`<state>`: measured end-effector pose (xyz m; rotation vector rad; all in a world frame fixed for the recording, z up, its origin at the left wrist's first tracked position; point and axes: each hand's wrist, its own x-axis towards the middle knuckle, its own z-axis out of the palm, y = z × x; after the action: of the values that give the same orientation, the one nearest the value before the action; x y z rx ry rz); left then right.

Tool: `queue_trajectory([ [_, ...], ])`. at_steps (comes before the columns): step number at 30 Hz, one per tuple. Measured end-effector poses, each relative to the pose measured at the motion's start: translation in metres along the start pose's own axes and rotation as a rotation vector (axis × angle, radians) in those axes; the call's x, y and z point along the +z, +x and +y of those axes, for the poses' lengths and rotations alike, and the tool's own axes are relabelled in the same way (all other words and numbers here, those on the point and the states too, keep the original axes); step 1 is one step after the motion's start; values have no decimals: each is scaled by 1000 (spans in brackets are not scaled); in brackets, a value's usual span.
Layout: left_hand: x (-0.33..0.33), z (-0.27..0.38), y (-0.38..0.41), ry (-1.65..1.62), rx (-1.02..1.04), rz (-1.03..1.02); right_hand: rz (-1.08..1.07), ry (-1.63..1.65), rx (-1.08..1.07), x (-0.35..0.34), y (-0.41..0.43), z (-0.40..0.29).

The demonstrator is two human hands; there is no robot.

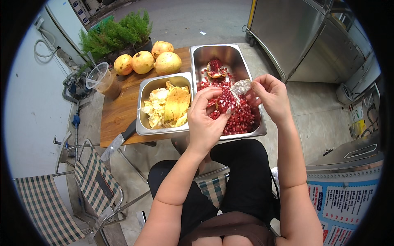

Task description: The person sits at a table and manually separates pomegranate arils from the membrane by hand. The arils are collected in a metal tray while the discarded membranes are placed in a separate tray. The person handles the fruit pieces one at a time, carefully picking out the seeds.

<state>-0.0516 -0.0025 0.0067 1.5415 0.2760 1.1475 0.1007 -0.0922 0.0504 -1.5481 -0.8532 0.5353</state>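
My left hand (204, 118) grips a chunk of pomegranate (226, 102) with its red seeds exposed. Between the thumb and fingers of my right hand (267, 95) is a pale, thin pomegranate membrane (241, 87), held beside the chunk. Both hands are over a deep stainless-steel pan (243, 58). Loose pomegranate seeds (243, 123) cover much of its bottom, and another opened pomegranate piece (216, 69) rests at its far end. To the left, a smaller steel pan (144, 130) holds yellow peel (177, 104) and pale membrane scraps.
Several whole pomegranates (142, 62) sit on the wooden table (123, 118). A plastic cup (104, 81) of brown drink stands at its left edge. A knife (118, 140) juts past the front edge, blade outward. Folding chairs (98, 180) stand left; a steel cart (286, 33) is right.
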Motion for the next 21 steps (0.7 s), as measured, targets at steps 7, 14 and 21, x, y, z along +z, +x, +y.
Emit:
queue_trajectory([
  [7,-2,5,0,121,25,-15,-121,-286,-501,12,-14,-5],
  [14,-2,9,-1,170,-42,35,-174,-481,-782,24,-20,-16],
  [21,-3,6,-1,154,-56,-12,-123,-150,-402,23,-19,-3],
])
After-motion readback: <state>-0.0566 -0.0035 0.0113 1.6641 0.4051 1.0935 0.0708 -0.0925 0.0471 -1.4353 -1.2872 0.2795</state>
